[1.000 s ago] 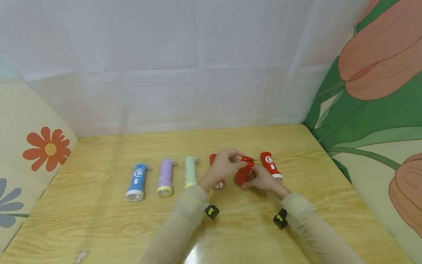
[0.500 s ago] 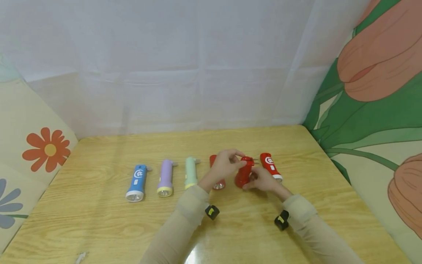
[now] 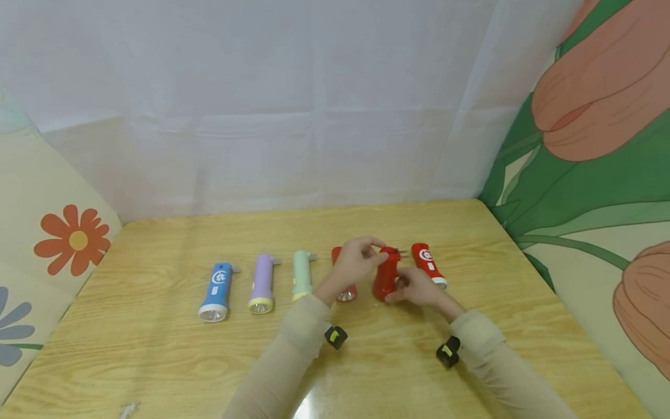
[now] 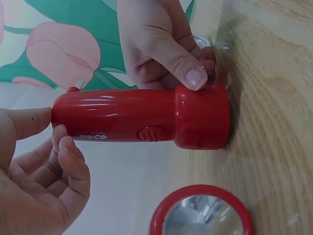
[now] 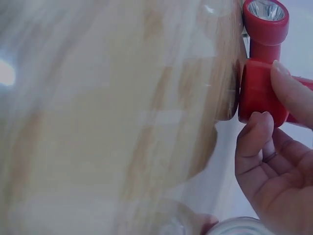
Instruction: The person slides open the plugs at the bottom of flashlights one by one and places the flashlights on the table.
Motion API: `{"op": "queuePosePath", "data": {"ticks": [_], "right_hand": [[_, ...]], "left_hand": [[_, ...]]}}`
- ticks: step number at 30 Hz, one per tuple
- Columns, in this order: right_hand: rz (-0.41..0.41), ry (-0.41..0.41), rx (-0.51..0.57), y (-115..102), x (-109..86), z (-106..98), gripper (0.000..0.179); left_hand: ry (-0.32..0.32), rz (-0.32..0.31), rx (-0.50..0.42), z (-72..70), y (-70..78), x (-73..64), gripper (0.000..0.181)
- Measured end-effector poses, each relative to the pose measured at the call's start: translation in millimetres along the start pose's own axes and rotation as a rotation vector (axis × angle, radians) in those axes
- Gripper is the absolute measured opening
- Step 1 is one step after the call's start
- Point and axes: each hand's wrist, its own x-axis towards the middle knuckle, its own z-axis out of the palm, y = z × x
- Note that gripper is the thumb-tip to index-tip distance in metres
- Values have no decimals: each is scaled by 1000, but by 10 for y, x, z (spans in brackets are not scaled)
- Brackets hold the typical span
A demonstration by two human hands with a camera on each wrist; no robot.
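Observation:
A red flashlight [image 3: 386, 278] stands upright, lens end down at the tabletop, between the two hands in the head view. Metal plug prongs [image 3: 403, 254] stick out to the right from its upper end. My left hand [image 3: 357, 263] pinches that upper end with thumb and fingers; the left wrist view shows its thumb against the end face. Low down, my right hand [image 3: 419, 285] holds the wide head, thumb [image 4: 195, 78] on one side and fingers on the other. A slide switch [image 4: 151, 133] shows on the body.
Left of the hands lie a blue flashlight [image 3: 217, 291], a purple one [image 3: 263, 282] and a mint-green one [image 3: 302, 273]. Another red flashlight [image 3: 346, 293] is partly behind the left hand. A red-and-white flashlight [image 3: 429, 265] lies beyond the right hand on the wooden table [image 3: 173, 355].
The red flashlight between my hands has straightened from a slight tilt to nearly upright, its top and prongs shifting a little left. Both hands keep their hold.

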Motion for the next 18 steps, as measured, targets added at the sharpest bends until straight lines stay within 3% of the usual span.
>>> {"op": "queuePosePath", "data": {"ticks": [18], "right_hand": [[-5, -10, -26, -44, -88, -12, 24]], "left_hand": [[21, -7, 1, 6, -31, 22, 21]]}}
